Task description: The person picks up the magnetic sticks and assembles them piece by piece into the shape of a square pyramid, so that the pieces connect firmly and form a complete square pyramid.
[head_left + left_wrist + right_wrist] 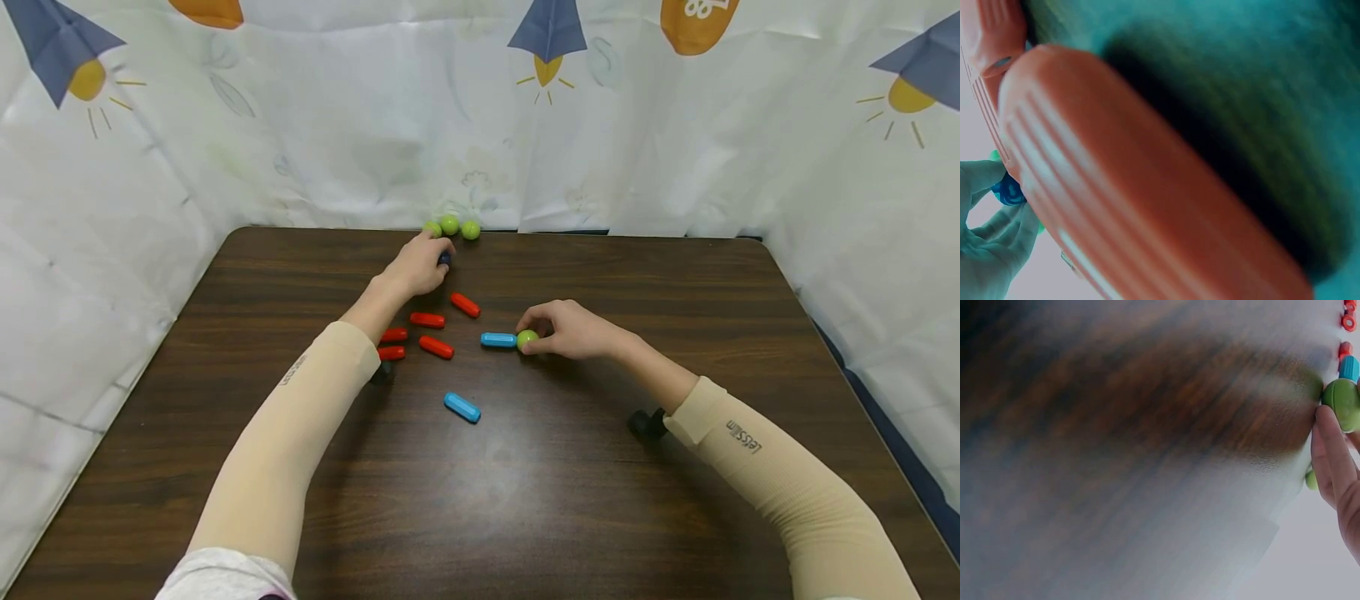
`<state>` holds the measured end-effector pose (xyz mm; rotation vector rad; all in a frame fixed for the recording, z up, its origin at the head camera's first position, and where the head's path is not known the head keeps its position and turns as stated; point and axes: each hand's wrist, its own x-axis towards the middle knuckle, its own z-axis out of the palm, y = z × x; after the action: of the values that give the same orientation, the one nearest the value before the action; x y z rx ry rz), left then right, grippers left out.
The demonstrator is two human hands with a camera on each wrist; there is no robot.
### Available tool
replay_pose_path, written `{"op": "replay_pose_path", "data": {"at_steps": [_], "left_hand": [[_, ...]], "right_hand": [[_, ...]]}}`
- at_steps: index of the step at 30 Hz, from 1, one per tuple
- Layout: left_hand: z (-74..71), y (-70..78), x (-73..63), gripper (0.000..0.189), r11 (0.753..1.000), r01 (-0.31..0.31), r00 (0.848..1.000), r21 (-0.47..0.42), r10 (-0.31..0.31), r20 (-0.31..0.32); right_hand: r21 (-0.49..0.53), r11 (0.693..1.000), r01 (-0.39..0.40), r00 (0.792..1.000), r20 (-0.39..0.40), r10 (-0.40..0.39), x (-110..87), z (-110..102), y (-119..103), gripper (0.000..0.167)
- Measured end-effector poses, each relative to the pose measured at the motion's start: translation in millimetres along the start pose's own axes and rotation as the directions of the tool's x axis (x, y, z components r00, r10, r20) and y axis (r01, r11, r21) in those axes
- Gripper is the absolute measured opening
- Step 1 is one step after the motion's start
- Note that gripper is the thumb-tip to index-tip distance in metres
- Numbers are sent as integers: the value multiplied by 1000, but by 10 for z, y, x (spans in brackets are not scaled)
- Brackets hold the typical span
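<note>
My right hand [573, 329] pinches a green ball [528, 340] between thumb and fingers, right at the end of a light blue rod [498, 340]. In the right wrist view the same green ball [1342, 403] sits at the fingertips, in line with the blue rod [1349, 367]. Toward the far edge, my left hand [420, 265] holds a dark blue ball [444, 258], partly covered by its fingers. The left wrist view shows this blue ball [1009, 190] between thumb and fingers. A large red rod [1147, 181] fills the foreground there.
Green balls [470, 230] sit at the far table edge beside the left hand. Several red rods [437, 347] lie between the arms, two partly hidden by the left forearm. Another light blue rod [462, 407] lies nearer. A white printed curtain [450, 125] hangs behind the brown table [525, 517].
</note>
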<state>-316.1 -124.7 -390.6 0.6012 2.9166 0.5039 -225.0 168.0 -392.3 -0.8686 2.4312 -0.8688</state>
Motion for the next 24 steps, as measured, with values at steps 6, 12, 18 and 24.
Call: {"op": "replay_pose_path", "data": {"at_steps": [6, 12, 18, 24], "left_hand": [[9, -10, -29, 30, 1000, -2, 1000, -12, 2, 0], [11, 12, -91, 29, 999, -12, 1000, -31, 12, -8], [6, 47, -143, 29, 999, -15, 1000, -45, 15, -8], [-11, 92, -184, 30, 997, -18, 1000, -70, 17, -15]], "right_hand": [[3, 1000, -10, 1000, 5, 10, 8, 0, -5, 24], [7, 1000, -9, 1000, 8, 9, 7, 4, -16, 25], [2, 1000, -4, 1000, 2, 4, 12, -1, -11, 25], [2, 1000, -8, 1000, 4, 8, 12, 4, -8, 26]]}}
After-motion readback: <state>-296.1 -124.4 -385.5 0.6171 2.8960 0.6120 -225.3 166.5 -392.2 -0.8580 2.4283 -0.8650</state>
